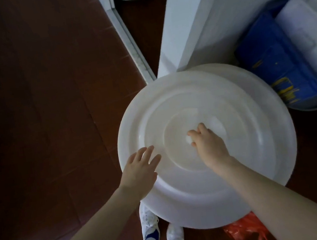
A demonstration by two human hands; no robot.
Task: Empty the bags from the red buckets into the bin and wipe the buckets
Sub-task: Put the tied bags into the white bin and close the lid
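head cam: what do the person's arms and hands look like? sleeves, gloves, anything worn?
Left hand and right hand: no gloves, rings or watch visible. Left arm and right arm: no sleeves as far as the frame shows, and no wristbands, markings or cables.

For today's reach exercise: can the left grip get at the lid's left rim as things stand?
Probably yes. The left grip hovers open over the left edge of the lid, with nothing between them. The right grip holds the lid's centre, out of the way.
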